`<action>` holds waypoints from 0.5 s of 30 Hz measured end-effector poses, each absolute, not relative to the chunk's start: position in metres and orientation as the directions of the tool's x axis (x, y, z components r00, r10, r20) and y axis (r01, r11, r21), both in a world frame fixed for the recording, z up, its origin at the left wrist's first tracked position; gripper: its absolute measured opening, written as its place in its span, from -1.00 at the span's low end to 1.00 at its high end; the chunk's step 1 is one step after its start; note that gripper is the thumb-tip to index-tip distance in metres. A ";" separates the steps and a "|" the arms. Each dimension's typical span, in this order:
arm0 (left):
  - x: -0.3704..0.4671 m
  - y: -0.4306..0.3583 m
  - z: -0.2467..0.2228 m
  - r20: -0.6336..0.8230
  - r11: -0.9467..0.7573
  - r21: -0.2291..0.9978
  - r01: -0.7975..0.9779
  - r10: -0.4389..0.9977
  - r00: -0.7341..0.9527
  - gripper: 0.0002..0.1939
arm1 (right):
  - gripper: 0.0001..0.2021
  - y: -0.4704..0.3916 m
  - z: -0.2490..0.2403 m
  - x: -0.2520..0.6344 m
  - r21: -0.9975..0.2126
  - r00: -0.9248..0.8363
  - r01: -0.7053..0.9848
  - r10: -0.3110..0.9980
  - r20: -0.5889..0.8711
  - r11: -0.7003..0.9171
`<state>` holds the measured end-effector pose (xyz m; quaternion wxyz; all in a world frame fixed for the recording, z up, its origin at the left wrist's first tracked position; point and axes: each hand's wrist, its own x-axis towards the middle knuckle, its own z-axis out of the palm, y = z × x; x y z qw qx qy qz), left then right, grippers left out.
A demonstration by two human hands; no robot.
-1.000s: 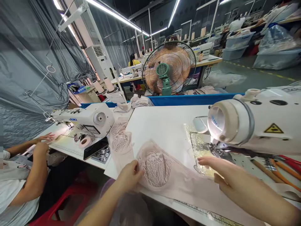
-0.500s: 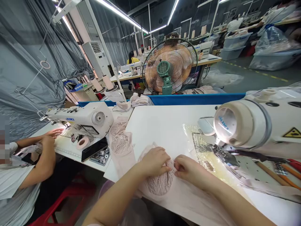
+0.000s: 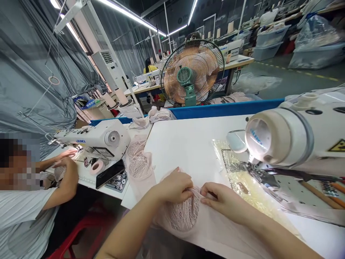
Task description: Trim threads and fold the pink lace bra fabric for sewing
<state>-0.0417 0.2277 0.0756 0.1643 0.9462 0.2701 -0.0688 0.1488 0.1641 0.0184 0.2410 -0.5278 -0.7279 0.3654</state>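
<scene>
A pale pink fabric piece with a round, stringy lace panel (image 3: 183, 215) hangs partly over the front edge of the white table. My left hand (image 3: 175, 185) lies on its upper part, with fingers curled and the thumb pressing its edge near the lace. On the other side of that edge, my right hand (image 3: 221, 199) pinches the fabric between thumb and forefinger. A short stretch of edge runs between the two hands. Left of my hands lies another pink lace piece (image 3: 140, 166).
A sewing machine (image 3: 277, 138) stands close on the right, with orange-handled tools by it. To the left, a co-worker (image 3: 24, 216) works at another sewing machine (image 3: 94, 138), near a phone (image 3: 109, 173) and a tape roll (image 3: 97, 167). A large fan (image 3: 192, 72) stands beyond the blue edge.
My right hand has shifted slightly and its pinch now shows on the fabric edge, which is drawn between both hands. The view has tilted, and more of the co-worker shows.
</scene>
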 end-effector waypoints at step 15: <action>-0.045 0.186 0.103 0.096 -0.809 0.445 0.385 0.470 0.877 -0.87 | -0.70 0.112 0.044 0.144 -0.652 -0.239 0.640 0.911 0.335 0.407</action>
